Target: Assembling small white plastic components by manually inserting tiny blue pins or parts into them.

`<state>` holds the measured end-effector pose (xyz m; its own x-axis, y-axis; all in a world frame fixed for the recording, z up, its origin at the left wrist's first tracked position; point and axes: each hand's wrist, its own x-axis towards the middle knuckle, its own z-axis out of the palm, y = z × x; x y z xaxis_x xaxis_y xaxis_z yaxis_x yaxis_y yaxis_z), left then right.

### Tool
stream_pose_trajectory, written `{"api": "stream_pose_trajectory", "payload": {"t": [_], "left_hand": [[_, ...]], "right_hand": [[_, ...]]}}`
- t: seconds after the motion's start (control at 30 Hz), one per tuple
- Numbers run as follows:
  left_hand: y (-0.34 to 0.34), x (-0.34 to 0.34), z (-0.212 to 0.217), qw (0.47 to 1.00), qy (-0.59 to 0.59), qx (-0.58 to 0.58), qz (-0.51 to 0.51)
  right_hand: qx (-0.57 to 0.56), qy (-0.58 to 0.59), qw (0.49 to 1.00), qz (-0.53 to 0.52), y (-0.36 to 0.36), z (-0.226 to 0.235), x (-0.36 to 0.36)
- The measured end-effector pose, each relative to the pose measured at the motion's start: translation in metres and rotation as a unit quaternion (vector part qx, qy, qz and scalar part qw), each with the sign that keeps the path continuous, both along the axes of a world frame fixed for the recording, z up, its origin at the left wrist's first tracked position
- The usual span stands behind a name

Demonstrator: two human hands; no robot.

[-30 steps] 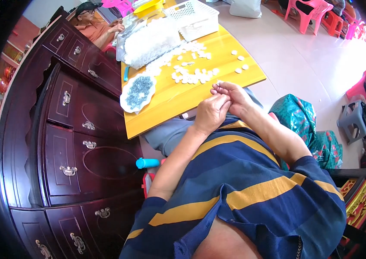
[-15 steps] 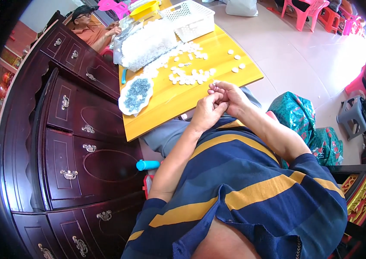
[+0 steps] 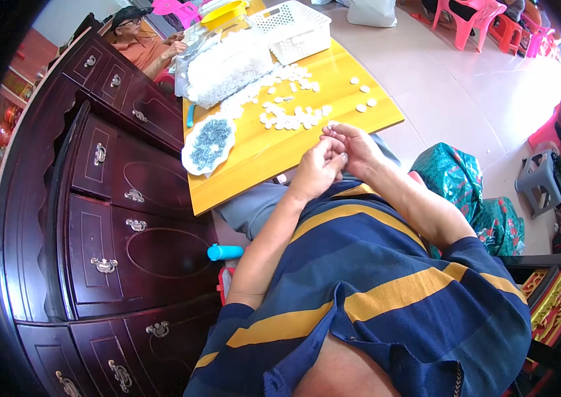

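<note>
**Two hands pinch a tiny white piece at the near edge of the yellow table**

The left hand [image 3: 319, 171] and the right hand [image 3: 354, 147] are close together and touch each other. They are just over the near edge of the shiny yellow wooden table [image 3: 254, 159]. The fingers of both hands are curled in and pressed together. They pinch a very small white piece [image 3: 342, 156] between the fingertips. The piece is too small to tell what it is.

A little farther on the table lies a bunch of small white round pieces [image 3: 290, 119], spread out in a loose row. A few more lie alone to the right of them. To the left is a white leaf-shaped dish full of tiny grey bits [image 3: 208, 143]. Far on the table is a big clear plastic bag of white pieces [image 3: 222, 67]. Right of the bag stands a white plastic basket with holes [image 3: 293, 28].

On the left is a tall dark brown wooden cabinet with metal handles [image 3: 105, 218]. A small blue tube [image 3: 225, 252] shows near the cabinet, below the table. At the far left another person in an orange top [image 3: 140, 43] sits by the table. On the right, on the pale floor, is a green shiny bag [image 3: 466, 188]. Pink plastic chairs [image 3: 472, 14] stand far away.
</note>
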<state>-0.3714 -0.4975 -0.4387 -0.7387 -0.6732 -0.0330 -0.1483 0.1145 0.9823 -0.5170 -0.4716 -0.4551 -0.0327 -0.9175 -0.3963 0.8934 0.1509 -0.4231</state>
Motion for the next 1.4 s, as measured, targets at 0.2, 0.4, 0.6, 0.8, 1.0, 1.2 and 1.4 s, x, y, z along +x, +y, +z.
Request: {"api": "stream_pose_trajectory", "payload": {"t": [0.2, 0.4, 0.6, 0.8, 1.0, 1.2, 1.4], "left_hand": [[-0.015, 0.014, 0.017, 0.987, 0.127, -0.007, 0.097], [-0.03, 0.026, 0.015, 0.977, 0.141, -0.075, 0.138], [-0.024, 0.021, 0.013, 0.965, 0.167, -0.092, 0.18], [-0.028, 0.026, 0.011, 0.974, 0.153, -0.082, 0.148], [-0.027, 0.021, 0.009, 0.972, 0.174, -0.073, 0.143], [-0.027, 0.021, 0.005, 0.976, 0.165, -0.086, 0.111], [-0.025, 0.018, 0.001, 0.969, 0.157, -0.153, 0.118]], "right_hand": [[-0.094, 0.177, 0.979, -0.029, -0.001, -0.005, -0.004], [-0.098, 0.239, 0.966, -0.015, 0.005, 0.002, 0.004], [-0.099, 0.229, 0.968, 0.007, 0.005, 0.0, 0.007], [-0.098, 0.226, 0.969, 0.005, 0.007, 0.003, 0.007], [-0.082, 0.202, 0.976, -0.006, 0.005, 0.003, 0.001], [-0.091, 0.191, 0.977, -0.003, 0.004, 0.001, -0.001], [-0.093, 0.188, 0.978, -0.005, 0.005, 0.002, 0.0]]}}
